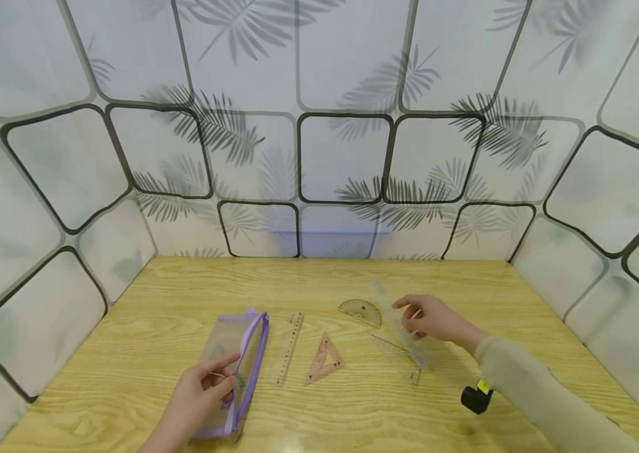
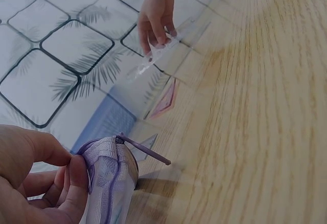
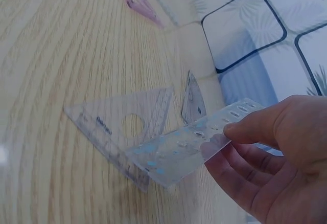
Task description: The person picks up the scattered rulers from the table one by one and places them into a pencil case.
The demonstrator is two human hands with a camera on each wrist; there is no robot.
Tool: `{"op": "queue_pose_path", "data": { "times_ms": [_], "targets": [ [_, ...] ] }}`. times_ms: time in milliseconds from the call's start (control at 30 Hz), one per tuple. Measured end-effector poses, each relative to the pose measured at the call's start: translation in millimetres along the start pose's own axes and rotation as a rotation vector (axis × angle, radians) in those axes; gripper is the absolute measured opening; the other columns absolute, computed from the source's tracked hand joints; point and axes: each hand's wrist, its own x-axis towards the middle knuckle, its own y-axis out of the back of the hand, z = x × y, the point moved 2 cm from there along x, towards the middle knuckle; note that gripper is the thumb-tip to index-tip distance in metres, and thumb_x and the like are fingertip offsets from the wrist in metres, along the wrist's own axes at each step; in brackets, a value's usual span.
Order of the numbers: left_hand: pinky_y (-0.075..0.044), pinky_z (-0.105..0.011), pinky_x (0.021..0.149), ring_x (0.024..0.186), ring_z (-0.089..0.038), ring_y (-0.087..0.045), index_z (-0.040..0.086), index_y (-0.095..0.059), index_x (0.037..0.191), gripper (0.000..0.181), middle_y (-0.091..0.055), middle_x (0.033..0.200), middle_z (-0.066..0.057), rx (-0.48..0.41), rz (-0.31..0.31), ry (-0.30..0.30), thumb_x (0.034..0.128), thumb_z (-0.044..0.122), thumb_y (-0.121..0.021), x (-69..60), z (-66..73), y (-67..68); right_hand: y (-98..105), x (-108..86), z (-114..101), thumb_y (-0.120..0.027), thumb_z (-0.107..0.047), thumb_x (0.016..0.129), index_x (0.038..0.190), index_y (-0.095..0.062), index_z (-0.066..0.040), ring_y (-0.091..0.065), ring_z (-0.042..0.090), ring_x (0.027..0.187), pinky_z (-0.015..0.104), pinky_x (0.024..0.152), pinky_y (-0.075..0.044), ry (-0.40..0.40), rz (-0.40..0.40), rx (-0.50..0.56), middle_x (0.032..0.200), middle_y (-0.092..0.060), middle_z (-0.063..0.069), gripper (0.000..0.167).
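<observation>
My right hand (image 1: 429, 318) pinches a long clear stencil ruler (image 3: 196, 142) by its edge, tilted above a clear set square (image 3: 112, 116). The protractor (image 1: 361, 311) lies just left of that ruler in the head view. At the left, my left hand (image 1: 197, 387) pinches the zipper edge of a see-through pencil case with purple trim (image 1: 254, 371); something greenish shows inside it. Between the hands lie a straight clear ruler (image 1: 287, 349) and a pink triangle (image 1: 325, 362), both flat on the table.
A black and yellow object (image 1: 477, 397) sits by the right forearm on the wooden table (image 1: 308, 421). Patterned curtain fabric (image 1: 342, 157) stands behind the table and along both sides.
</observation>
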Motion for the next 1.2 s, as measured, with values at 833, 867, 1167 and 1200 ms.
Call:
{"op": "queue_pose_path", "data": {
  "times_ms": [833, 867, 1167, 1200],
  "targets": [
    [-0.056, -0.019, 0.067, 0.072, -0.010, -0.061, 0.000, -0.060, 0.132, 0.042, -0.060, 0.097, -0.005, 0.008, -0.006, -0.017, 0.0904, 0.003, -0.066, -1.3, -0.4, -0.9, -26, 17.6, -30, -0.060, -0.002, 0.095, 0.135, -0.053, 0.001, -0.064, 0.018, 0.078, 0.039, 0.069, -0.061, 0.016, -0.018, 0.075, 0.098, -0.062, 0.014, 0.041],
    [-0.056, -0.019, 0.067, 0.072, -0.010, -0.061, 0.000, -0.060, 0.132, 0.042, -0.060, 0.097, -0.005, 0.005, -0.006, -0.019, 0.0904, 0.003, -0.066, -1.2, -0.5, -1.0, -27, 18.7, -31, -0.060, -0.002, 0.095, 0.134, -0.054, 0.001, -0.064, 0.018, 0.078, 0.039, 0.069, -0.061, 0.020, -0.017, 0.078, 0.098, -0.062, 0.014, 0.040],
    [-0.056, -0.019, 0.067, 0.072, -0.010, -0.062, 0.000, -0.060, 0.133, 0.043, -0.061, 0.098, -0.005, 0.006, -0.005, -0.027, 0.0902, 0.004, -0.066, -1.0, -1.5, -1.1, -36, 26.3, -40, -0.059, -0.003, 0.095, 0.135, -0.053, 0.001, -0.064, 0.017, 0.078, 0.040, 0.070, -0.061, 0.063, -0.024, 0.123, 0.098, -0.061, 0.015, 0.040],
    [-0.056, -0.019, 0.067, 0.072, -0.010, -0.062, 0.000, -0.060, 0.133, 0.043, -0.061, 0.098, -0.005, 0.009, -0.004, -0.028, 0.0902, 0.004, -0.066, -0.9, -1.5, -1.1, -37, 26.9, -41, -0.059, -0.003, 0.095, 0.135, -0.053, 0.001, -0.064, 0.017, 0.078, 0.039, 0.070, -0.061, 0.064, -0.025, 0.126, 0.098, -0.061, 0.015, 0.040]
  ]
}}
